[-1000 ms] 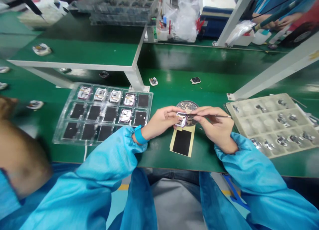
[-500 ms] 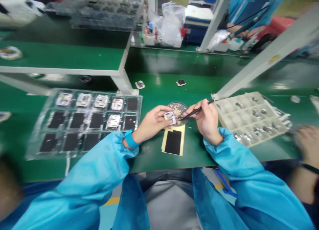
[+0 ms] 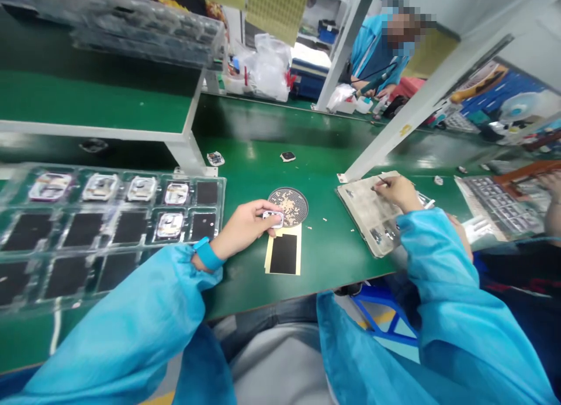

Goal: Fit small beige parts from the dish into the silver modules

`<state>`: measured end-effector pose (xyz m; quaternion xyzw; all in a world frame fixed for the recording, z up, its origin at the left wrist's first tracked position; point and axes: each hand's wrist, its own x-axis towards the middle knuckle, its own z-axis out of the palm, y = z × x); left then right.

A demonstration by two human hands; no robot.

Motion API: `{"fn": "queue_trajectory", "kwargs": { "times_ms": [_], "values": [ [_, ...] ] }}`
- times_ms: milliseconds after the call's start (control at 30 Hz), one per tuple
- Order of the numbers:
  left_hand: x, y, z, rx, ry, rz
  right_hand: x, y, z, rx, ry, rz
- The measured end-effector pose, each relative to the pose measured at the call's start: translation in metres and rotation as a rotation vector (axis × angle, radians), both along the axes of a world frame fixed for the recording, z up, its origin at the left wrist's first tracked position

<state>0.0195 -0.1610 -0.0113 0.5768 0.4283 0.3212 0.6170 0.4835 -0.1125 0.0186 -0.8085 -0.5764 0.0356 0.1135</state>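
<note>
Between the thumb and fingers of my left hand (image 3: pixel 249 221) is a small white watch case (image 3: pixel 273 219). It is held over the near edge of a round dark dish (image 3: pixel 302 201) scattered with tiny beige bits. Below the dish lies a yellow-backed sheet with a black rectangle (image 3: pixel 284 254). Off to the right, my right hand (image 3: pixel 401 193) reaches over a cream compartment tray (image 3: pixel 357 203) of small shiny parts. It is closed on dark tweezers (image 3: pixel 383 181), whose tips point into the tray; whether they grip a part cannot be made out.
A clear blister tray (image 3: pixel 222 209) with white watch cases and black pads fills the left. Two watch pieces (image 3: pixel 288 156) (image 3: pixel 215 158) lie behind the dish. A shelf post (image 3: pixel 188 151) and a slanted post (image 3: pixel 390 124) stand on the bench. Another person's hand (image 3: pixel 553 186) is far right.
My right hand has moved the tweezers from the watch case and dish across to the compartment tray. My left hand still holds the case. The view has shifted right.
</note>
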Motion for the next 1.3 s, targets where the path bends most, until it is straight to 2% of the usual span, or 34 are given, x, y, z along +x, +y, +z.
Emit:
{"fn": "queue_trajectory", "kwargs": {
  "times_ms": [100, 233, 433, 533, 633, 667, 733, 800, 900, 1033, 1167, 1300],
  "values": [
    [-0.001, 0.001, 0.0, -0.002, 0.015, 0.003, 0.015, 0.003, -0.003, -0.1, 0.043, 0.023],
    [-0.001, 0.002, -0.001, 0.006, -0.03, 0.018, 0.017, 0.004, -0.001, -0.162, 0.087, 0.039],
    [-0.001, 0.001, -0.001, -0.006, -0.119, 0.033, 0.017, 0.004, 0.002, -0.092, 0.114, 0.064],
    [-0.001, 0.0, 0.001, -0.029, -0.16, 0.057, 0.008, -0.007, 0.008, 0.008, 0.054, 0.023],
    [-0.001, 0.0, 0.005, -0.071, -0.186, 0.082, -0.019, -0.031, 0.015, 0.145, 0.047, -0.03],
    [-0.001, 0.0, 0.006, -0.08, -0.188, 0.091, -0.034, -0.04, 0.016, 0.187, 0.077, -0.01],
    [-0.001, 0.0, 0.007, -0.094, -0.186, 0.104, -0.07, -0.056, 0.015, 0.247, 0.153, 0.096],
    [-0.001, 0.0, 0.008, -0.109, -0.179, 0.113, -0.112, -0.066, 0.013, 0.311, 0.337, 0.248],
    [0.0, 0.0, 0.008, -0.119, -0.159, 0.137, -0.174, -0.071, 0.012, 0.238, 0.739, 0.444],
    [0.0, 0.001, 0.009, -0.116, -0.177, 0.171, -0.233, -0.064, 0.015, 0.137, 0.855, 0.633],
    [-0.002, 0.002, 0.007, -0.072, -0.236, 0.192, -0.258, -0.056, 0.005, 0.062, 1.019, 0.729],
    [-0.003, 0.001, 0.005, 0.03, -0.221, 0.234, -0.256, -0.053, -0.014, -0.107, 1.077, 0.733]
  ]
}}
